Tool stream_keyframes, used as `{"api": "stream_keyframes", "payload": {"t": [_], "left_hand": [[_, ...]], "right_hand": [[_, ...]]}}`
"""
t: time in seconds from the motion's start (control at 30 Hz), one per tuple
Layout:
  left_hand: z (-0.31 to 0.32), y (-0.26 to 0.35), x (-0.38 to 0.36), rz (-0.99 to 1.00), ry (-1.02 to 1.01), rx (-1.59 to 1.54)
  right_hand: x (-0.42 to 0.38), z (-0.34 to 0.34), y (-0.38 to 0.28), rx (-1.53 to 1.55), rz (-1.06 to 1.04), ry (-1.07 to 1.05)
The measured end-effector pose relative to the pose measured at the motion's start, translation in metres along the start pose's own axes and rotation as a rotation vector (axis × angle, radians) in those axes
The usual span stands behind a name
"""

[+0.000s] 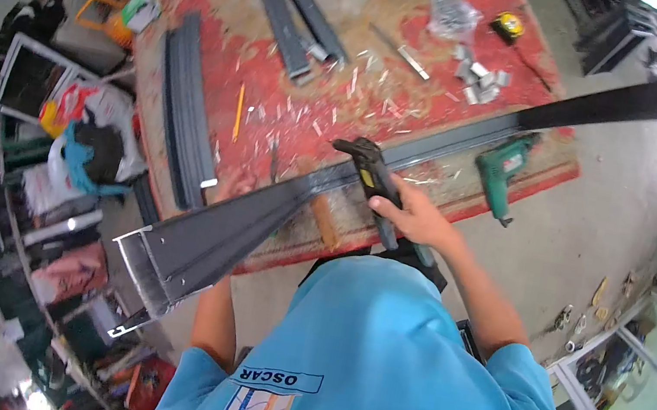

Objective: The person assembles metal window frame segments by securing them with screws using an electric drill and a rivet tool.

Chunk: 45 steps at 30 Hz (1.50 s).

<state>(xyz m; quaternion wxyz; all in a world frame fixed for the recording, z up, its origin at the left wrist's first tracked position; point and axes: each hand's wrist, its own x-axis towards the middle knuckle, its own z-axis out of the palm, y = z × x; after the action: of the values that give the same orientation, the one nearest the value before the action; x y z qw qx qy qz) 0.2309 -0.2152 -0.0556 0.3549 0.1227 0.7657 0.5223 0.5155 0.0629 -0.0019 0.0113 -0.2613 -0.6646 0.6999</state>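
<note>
A long dark grey metal profile (229, 218) runs diagonally across the view, its near end wide at lower left and its far end at upper right. My left hand (238, 187) shows partly beyond its far edge, gripping the profile; the rest of that hand is hidden behind it. In my right hand (416, 215) is a black plier-like tool (375, 178) with a yellow label, fingers wrapped round its handles. The tool's head lies over the middle of the profile. A wooden-handled tool (326, 220) rests under the profile, left of my right hand.
On the worn red table (309, 114) lie a green power drill (503, 170), a tape measure (507, 27), small metal pieces (481, 80), a plastic bag (453, 16), a pencil (239, 112), and more grey profiles (188, 106). Shelving with bags (98, 142) stands at left.
</note>
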Motion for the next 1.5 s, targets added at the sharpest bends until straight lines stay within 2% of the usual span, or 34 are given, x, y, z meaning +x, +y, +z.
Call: {"api": "stream_keyframes", "payload": {"t": [0.07, 0.1, 0.23, 0.27, 0.3, 0.33, 0.37, 0.43, 0.47, 0.53, 0.67, 0.73, 0.83, 0.93, 1.0, 1.27, 1.37, 1.43, 1.5], "left_hand": [[0.045, 0.007, -0.016, 0.044, -0.05, 0.227], [0.068, 0.011, -0.018, 0.068, -0.086, 0.338], [0.075, 0.029, -0.023, 0.171, -0.284, 0.772], [0.084, 0.028, -0.018, 0.159, -0.285, 0.781], [0.091, 0.027, -0.012, 0.092, -0.258, 0.57], [0.095, 0.025, -0.004, 0.026, -0.228, 0.36], [0.096, 0.021, 0.003, 0.016, -0.225, 0.367], [0.096, 0.006, 0.017, 0.208, -0.281, 0.456], [0.093, -0.007, 0.025, 0.194, -0.279, 0.464], [0.086, -0.034, 0.043, 0.565, -0.331, 0.743], [0.084, -0.055, 0.055, 0.522, -0.401, 0.879], [0.084, -0.053, 0.051, 0.648, -0.367, 0.755], [0.087, -0.052, 0.054, 0.627, -0.27, 0.737], [0.074, -0.076, 0.061, 0.53, -0.367, 0.804], [0.074, -0.077, 0.057, 0.559, -0.346, 0.804], [0.093, -0.028, 0.043, 0.521, -0.345, 0.76], [0.093, -0.026, 0.05, 0.585, -0.393, 0.686], [0.09, -0.028, 0.051, 0.619, -0.437, 0.662], [0.088, -0.031, 0.048, 0.565, -0.438, 0.643]], "right_hand": [[-0.001, -0.001, 0.022, 0.021, 0.173, -0.109], [-0.001, 0.003, 0.033, 0.028, 0.159, -0.109], [0.004, 0.018, 0.048, 0.006, 0.093, -0.086], [0.006, 0.019, 0.045, -0.019, 0.197, -0.104], [0.008, 0.02, 0.044, -0.046, 0.302, -0.121], [0.011, 0.022, 0.051, -0.036, 0.306, -0.127], [0.015, 0.025, 0.059, -0.052, 0.291, -0.146], [0.02, 0.029, 0.069, -0.075, 0.256, -0.168], [0.023, 0.03, 0.071, -0.064, 0.262, -0.178], [0.027, 0.031, 0.074, -0.047, 0.234, -0.211], [0.035, 0.027, 0.078, -0.178, 0.218, -0.264], [0.04, 0.024, 0.08, -0.124, 0.22, -0.301], [0.042, 0.017, 0.076, -0.058, 0.206, -0.333], [0.047, 0.012, 0.073, -0.056, 0.216, -0.361], [0.052, 0.008, 0.073, -0.039, 0.244, -0.396], [0.064, 0.007, 0.089, -0.028, 0.232, -0.469], [0.072, 0.002, 0.082, -0.054, 0.239, -0.487], [0.082, -0.005, 0.07, -0.314, 0.272, -0.622], [0.083, -0.004, 0.071, -0.296, 0.283, -0.633]]}}
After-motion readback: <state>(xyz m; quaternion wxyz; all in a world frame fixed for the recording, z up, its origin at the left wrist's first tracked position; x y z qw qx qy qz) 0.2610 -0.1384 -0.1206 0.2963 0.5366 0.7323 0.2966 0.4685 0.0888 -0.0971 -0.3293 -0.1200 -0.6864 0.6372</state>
